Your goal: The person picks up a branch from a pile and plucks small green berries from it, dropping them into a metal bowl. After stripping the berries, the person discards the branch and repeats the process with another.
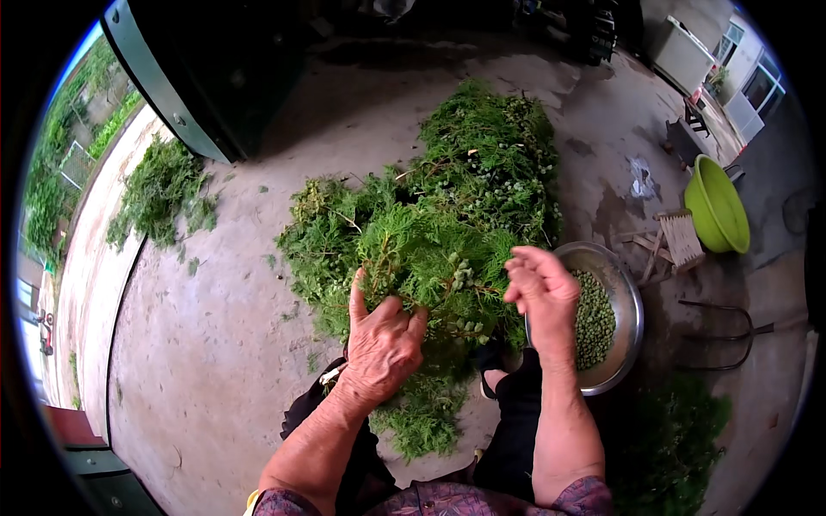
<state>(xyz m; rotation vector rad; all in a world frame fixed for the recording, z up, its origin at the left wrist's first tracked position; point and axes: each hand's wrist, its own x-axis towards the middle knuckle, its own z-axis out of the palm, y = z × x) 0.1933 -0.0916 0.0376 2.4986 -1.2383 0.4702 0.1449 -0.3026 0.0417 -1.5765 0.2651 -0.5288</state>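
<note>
My left hand [387, 348] grips a leafy arborvitae branch [413, 251] in front of my knees, its index finger stretched out along the sprays. Clusters of pale green cones [463, 274] hang on the branch's right side. My right hand [545, 293] is raised at that side, fingers bent, over the near-left rim of a metal basin [627, 309]. Whether anything sits between those fingers I cannot tell. Many loose green cones [592, 322] lie inside the basin, partly hidden by my right wrist. Beyond the branch spreads a large heap of cone-bearing arborvitae cuttings [490, 155].
Right of the basin are a small wooden stool [674, 242], a lime-green plastic tub [719, 206] and a pronged fork [742, 335]. More cuttings lie at left [158, 193] and in shadow at lower right [671, 438]. A dark metal door [174, 97] stands at upper left.
</note>
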